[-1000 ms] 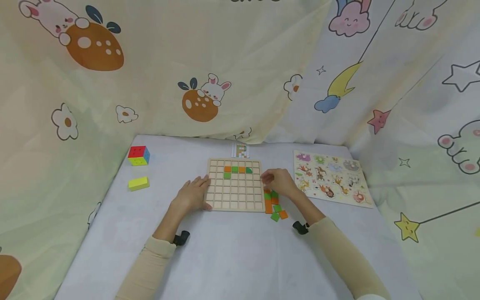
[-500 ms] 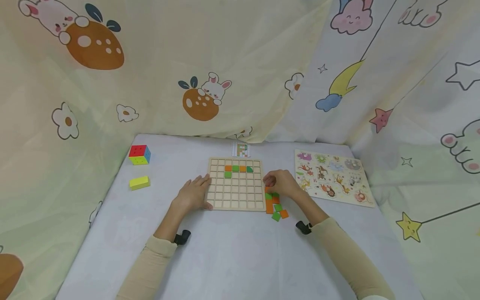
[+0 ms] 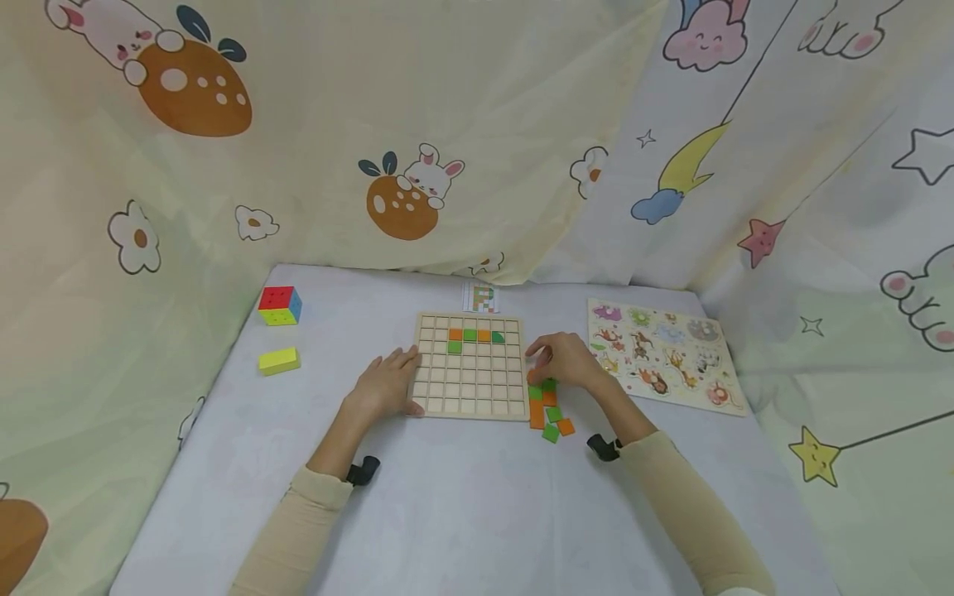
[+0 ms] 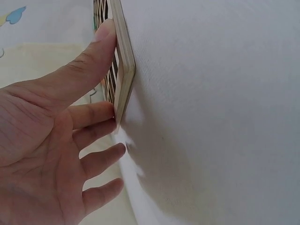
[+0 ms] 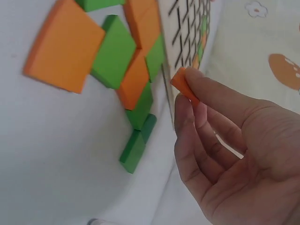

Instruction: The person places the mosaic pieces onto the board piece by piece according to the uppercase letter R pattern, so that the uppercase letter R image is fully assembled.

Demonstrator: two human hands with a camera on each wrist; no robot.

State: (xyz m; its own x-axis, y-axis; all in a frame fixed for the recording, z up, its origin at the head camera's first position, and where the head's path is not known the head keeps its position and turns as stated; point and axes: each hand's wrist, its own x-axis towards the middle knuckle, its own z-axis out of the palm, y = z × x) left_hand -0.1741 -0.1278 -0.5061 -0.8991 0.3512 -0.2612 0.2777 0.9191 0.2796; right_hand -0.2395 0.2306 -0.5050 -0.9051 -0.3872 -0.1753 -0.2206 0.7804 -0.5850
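Observation:
A wooden grid board (image 3: 484, 389) lies mid-table, with a short row of orange and green tiles and one green tile (image 3: 455, 348) below the row's left end. My left hand (image 3: 380, 387) rests along the board's left edge. In the left wrist view its thumb and some fingers touch the rim, fairly straight. My right hand (image 3: 568, 361) is just beyond the board's right side. The right wrist view shows it pinching an orange tile (image 5: 183, 84) between thumb and fingers. Beneath it lie loose tiles, among them an orange one (image 5: 65, 44) and a green one (image 5: 113, 51).
A small pattern card (image 3: 480, 298) lies behind the board. At the left are a puzzle cube (image 3: 279, 306) and a yellow block (image 3: 279, 362). An animal puzzle board (image 3: 663, 356) lies to the right, near my right forearm. Printed curtains hang behind the table.
My right hand has shifted slightly at the board's right side, its fingers drawing together over the loose tiles. The left hand stays on the board's edge. The tiles on the board look the same.

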